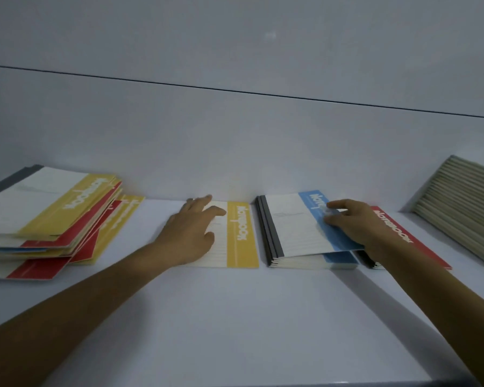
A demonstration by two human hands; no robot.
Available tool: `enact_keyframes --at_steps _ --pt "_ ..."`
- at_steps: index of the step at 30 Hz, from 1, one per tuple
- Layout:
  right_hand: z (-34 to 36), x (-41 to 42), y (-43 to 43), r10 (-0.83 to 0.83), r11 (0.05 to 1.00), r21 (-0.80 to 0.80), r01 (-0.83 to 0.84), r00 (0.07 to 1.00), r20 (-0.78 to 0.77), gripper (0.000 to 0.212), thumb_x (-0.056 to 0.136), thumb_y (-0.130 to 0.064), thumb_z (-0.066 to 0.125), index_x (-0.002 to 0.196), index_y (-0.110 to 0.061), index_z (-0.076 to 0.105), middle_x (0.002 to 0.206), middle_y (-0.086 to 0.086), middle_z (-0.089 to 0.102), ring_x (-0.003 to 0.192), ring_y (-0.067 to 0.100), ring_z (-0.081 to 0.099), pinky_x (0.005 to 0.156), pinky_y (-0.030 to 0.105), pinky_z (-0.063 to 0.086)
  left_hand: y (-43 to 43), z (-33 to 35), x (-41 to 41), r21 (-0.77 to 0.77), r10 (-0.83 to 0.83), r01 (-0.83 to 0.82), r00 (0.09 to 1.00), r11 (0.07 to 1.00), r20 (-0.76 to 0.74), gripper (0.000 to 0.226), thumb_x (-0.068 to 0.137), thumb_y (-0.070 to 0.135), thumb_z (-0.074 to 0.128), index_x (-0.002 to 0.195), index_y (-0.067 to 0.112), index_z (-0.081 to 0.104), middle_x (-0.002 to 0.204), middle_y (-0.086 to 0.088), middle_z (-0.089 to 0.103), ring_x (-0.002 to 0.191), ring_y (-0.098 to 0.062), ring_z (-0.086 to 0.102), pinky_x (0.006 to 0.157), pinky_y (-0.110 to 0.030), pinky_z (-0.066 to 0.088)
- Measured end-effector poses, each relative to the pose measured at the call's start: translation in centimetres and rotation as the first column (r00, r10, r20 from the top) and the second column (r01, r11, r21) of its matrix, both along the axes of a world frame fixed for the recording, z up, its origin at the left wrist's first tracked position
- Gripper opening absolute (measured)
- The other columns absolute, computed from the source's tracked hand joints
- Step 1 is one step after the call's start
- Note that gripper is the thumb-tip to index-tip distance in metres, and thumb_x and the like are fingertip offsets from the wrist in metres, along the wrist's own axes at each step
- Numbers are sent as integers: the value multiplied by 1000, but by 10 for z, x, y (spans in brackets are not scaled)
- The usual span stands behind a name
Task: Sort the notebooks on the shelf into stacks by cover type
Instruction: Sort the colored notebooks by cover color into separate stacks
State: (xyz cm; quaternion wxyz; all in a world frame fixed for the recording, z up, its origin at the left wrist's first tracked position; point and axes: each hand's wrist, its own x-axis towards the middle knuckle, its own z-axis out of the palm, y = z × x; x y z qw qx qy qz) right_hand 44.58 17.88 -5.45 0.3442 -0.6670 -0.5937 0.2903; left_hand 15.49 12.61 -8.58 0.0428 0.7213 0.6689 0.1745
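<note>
**Forearms point(76, 308) in from bottom corners, blue over blue**

Pressing left hand point(190, 230) flat, fingers spread, on yellow notebook point(242, 234), centre frame. Pinching top blue notebook point(294, 219) by right edge with right hand point(352, 223), holding it tilted directly over blue stack point(338, 259), long axis pointing at back wall point(235, 149). Noting glossy card covers, dark taped spines. Judging left hand nearer mixed pile point(48, 219), frame left.

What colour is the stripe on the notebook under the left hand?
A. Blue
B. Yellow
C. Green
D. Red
B. The left hand lies flat on a notebook with a yellow stripe, while the right hand grips the blue notebook.
</note>
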Motion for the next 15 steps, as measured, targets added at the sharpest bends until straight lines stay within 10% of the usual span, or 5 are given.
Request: enact_keyframes --at_steps 3,8,15 --pt "-5 0 0 79 997 -4 -79 995 56 41 90 -29 64 129 -28 51 126 3 52 94 19 51 58 23 36 1 5 15 54 -2 7 996 999 -90 57 96 30 51 147 28 25 159 -2 12 146 -20 8 117 -38 14" --pt "-21 2 3 132 991 -7 -132 991 -10 47 89 -20 65 133 -27 48 146 -2 41 114 23 50 84 31 42 -1 22 75 -7 -186 195 944 981 272 71 90 56 49 149 27 23 154 7 27 137 -13 32 106 -26 28" --pt "-27 6 5 176 984 3 -176 984 -35 44 95 -22 55 137 -30 45 148 -1 37 112 16 41 84 28 32 1 6 101 -80 -215 209 974 975 -72 81 77 74 50 143 30 37 149 5 35 133 -18 32 106 -35 34"
